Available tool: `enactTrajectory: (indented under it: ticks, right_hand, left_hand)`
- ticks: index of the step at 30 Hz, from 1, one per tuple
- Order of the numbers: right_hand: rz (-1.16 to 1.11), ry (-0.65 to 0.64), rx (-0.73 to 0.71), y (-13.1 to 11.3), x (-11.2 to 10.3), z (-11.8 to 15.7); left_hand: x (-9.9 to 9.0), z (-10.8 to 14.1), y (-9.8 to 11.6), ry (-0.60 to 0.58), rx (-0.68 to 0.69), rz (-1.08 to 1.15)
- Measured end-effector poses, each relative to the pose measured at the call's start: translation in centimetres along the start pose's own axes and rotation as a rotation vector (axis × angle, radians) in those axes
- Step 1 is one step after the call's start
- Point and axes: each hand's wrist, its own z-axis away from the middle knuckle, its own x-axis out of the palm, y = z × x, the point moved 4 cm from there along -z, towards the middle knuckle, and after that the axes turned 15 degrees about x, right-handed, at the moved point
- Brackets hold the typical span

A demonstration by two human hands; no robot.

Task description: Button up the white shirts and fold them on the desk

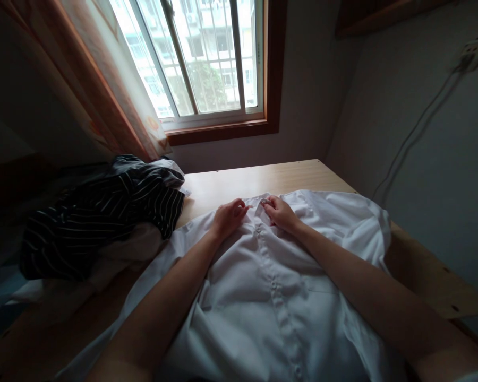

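A white button-up shirt [239, 286] lies spread front side up, its collar end toward the window and its row of buttons running down the middle. My left hand [230, 216] is at the left side of the collar, fingers curled and pinched at the cloth's edge. Opposite it, my right hand [281, 213] is closed on the right side of the collar, with a bit of white cloth raised between the fingers. The two hands are a short gap apart. Both forearms reach over the shirt, covering parts of its sides.
The shirt rests on a light wooden table [255, 178]. Left of it is a heap of clothes with a black striped garment [115, 217]. A curtain [115, 79] hangs beside the barred window [207, 63]. On the right wall, a cord [412, 132] runs down from a socket [472, 55].
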Motion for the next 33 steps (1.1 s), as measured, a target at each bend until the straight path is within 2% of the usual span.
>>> enactTrajectory:
  ticks: [5,11,14,18,21,24,26,29,31,33]
  right_hand:
    - [-0.102,0.104,0.045,0.6,-1.0,-0.7]
    - [-0.365,0.123,0.027,0.4,-1.7,-0.6]
    - [-0.446,0.122,0.056,0.3,-1.9,-0.4]
    - [-0.517,0.118,0.085,0.2,-2.2,-0.3]
    - [-0.571,0.128,0.099,0.3,-2.5,-0.4]
    - [-0.612,0.125,0.1,0.4,-2.6,-0.6]
    - [-0.62,0.116,0.104,0.5,-2.6,-0.6]
    - [-0.616,0.103,0.112,0.6,-2.5,-0.6]
    - [-0.629,0.099,0.117,0.6,-2.5,-0.6]
    - [-0.65,0.101,0.124,0.6,-2.5,-0.5]
  left_hand:
    - [-0.6,0.0,-0.6,0.033,-0.018,-0.072]
    - [0.0,-0.1,-0.6,-0.048,0.065,-0.121]
    - [-0.1,0.0,0.8,-0.086,0.149,-0.205]
    - [-1.3,-0.4,4.0,-0.103,0.28,-0.219]
    - [-1.6,-0.3,6.4,-0.236,0.364,-0.065]
    - [-0.9,0.8,7.5,-0.381,0.341,0.076]
    - [-0.3,1.8,7.3,-0.354,0.249,0.126]
    - [0.6,2.7,6.4,-0.198,0.118,0.219]
    - [1.0,2.8,5.9,-0.146,0.092,0.291]
    - [1.3,2.6,5.6,-0.144,0.103,0.335]
